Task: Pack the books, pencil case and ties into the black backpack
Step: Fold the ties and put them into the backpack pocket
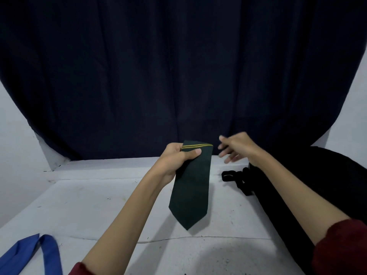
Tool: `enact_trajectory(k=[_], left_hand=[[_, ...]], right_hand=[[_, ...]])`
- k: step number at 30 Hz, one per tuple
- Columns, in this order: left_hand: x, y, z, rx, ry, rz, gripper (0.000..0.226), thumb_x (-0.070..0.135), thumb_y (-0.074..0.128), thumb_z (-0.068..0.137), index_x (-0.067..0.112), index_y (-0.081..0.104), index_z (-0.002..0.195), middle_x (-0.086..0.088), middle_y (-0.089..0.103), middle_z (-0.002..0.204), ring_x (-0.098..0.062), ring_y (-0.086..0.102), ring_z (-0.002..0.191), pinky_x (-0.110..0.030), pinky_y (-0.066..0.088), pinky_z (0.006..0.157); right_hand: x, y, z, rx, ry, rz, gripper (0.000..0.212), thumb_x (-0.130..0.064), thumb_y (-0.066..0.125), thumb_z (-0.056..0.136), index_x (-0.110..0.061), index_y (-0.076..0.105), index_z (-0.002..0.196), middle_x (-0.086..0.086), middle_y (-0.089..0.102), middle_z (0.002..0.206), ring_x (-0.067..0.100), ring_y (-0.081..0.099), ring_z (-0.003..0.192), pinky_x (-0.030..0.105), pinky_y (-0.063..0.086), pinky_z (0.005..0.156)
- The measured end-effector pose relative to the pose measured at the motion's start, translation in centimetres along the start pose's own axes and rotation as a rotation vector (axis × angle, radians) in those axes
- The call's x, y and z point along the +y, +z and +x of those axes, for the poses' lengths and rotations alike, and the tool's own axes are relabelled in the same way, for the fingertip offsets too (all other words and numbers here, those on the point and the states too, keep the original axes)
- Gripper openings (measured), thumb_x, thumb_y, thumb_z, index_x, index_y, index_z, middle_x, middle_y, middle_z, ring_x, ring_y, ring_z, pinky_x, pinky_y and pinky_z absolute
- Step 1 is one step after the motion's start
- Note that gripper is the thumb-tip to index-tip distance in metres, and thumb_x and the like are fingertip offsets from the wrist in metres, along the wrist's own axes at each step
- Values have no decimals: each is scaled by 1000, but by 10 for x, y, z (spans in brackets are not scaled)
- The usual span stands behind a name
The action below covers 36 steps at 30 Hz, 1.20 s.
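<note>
From my head camera, looking down: my left hand [178,157] holds the dark green tie [191,187] up over the white bench [89,205]. My thumb lies across the front and the other fingers curl behind, pinching the tie just under its two yellow stripes. The tie appears folded over at the top, and its pointed end hangs free above the bench, not touching it as far as I can tell.

My right hand [236,147] is just beside the tie's top edge, fingers spread and relaxed, holding nothing; it is a little blurred.

The black backpack [327,185] lies at the right of the bench under my right forearm, its strap [236,178] trailing toward the middle. I cannot see its opening from here. A blue tie [39,253] rests at the near left corner, well apart from the bag. No books or pencil case show.

I judge this as the tie step: the green one is in hand and ready to go in. Next I need my free hand to find and spread the bag's opening, then lower the tie in without letting it unfold. The blue one follows.
</note>
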State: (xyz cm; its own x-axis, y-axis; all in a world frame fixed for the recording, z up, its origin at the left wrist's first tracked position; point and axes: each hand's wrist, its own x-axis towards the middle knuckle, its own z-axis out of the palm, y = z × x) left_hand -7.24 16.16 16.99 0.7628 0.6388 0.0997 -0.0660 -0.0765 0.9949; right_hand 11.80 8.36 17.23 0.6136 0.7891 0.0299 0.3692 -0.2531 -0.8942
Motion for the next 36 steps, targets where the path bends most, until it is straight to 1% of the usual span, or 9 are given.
enact_trajectory(k=[2, 6, 8, 11, 16, 19, 27, 32, 36], left_hand=[[1, -1, 3, 8, -33, -31, 8, 8, 64, 87, 6, 71, 92, -2, 71, 74, -12, 66, 66, -18, 52, 59], [0, 0, 5, -13, -45, -48, 15, 10, 63, 89, 5, 70, 101, -6, 71, 83, -17, 67, 72, -22, 54, 66], [-2, 2, 5, -20, -41, -17, 15, 10, 64, 88, 5, 70, 101, -7, 71, 84, -17, 66, 73, -23, 53, 66], [-5, 7, 3, -30, -49, -25, 16, 11, 64, 88, 4, 69, 102, -6, 70, 83, -15, 66, 71, -20, 53, 63], [-12, 9, -3, -67, -99, -172, 25, 15, 62, 90, 2, 67, 110, -8, 71, 94, -16, 68, 80, -21, 55, 70], [-18, 10, -8, -99, -132, -190, 24, 15, 62, 89, 1, 66, 109, -9, 72, 100, -17, 69, 87, -23, 56, 77], [-18, 12, -12, 7, 50, -150, 19, 10, 63, 88, 7, 67, 107, -5, 73, 96, -14, 69, 85, -21, 54, 70], [-13, 13, -8, 103, 142, -154, 27, 3, 64, 86, 5, 63, 113, -6, 71, 98, -16, 68, 86, -22, 55, 71], [-16, 17, -7, 108, 149, -261, 29, -1, 65, 84, 4, 63, 113, -8, 71, 97, -18, 68, 86, -24, 55, 70]], right_hand=[[15, 3, -8, -74, -127, 19, 14, -18, 64, 89, -19, 68, 102, 1, 73, 98, 14, 68, 77, 26, 50, 68], [25, 16, -25, -262, -420, 124, 57, -4, 73, 79, -33, 58, 125, -6, 63, 122, 9, 60, 110, 26, 47, 93], [22, 26, -26, -178, -532, 148, 51, 2, 70, 79, -26, 62, 120, -2, 66, 118, 7, 63, 106, 22, 49, 89], [16, 35, -23, 46, -604, 222, 40, 12, 62, 83, -24, 70, 97, 10, 72, 102, 3, 68, 88, 16, 52, 77], [14, 36, -19, 191, -646, 104, 45, 7, 60, 83, -37, 71, 82, -15, 71, 87, 5, 68, 89, 25, 54, 83], [9, 39, -23, 248, -665, 138, 44, 7, 58, 83, -35, 71, 82, -15, 70, 87, 8, 68, 89, 29, 56, 81], [6, 38, -22, 240, -602, 272, 43, 8, 59, 85, -33, 72, 82, -11, 72, 86, 14, 70, 89, 37, 57, 79], [11, 43, -24, 195, -529, 364, 34, 5, 62, 86, -27, 72, 86, -14, 71, 85, 9, 69, 88, 28, 56, 80], [12, 46, -29, 183, -469, 446, 22, 5, 61, 86, -6, 72, 102, -9, 71, 87, 2, 68, 83, 20, 55, 77]])
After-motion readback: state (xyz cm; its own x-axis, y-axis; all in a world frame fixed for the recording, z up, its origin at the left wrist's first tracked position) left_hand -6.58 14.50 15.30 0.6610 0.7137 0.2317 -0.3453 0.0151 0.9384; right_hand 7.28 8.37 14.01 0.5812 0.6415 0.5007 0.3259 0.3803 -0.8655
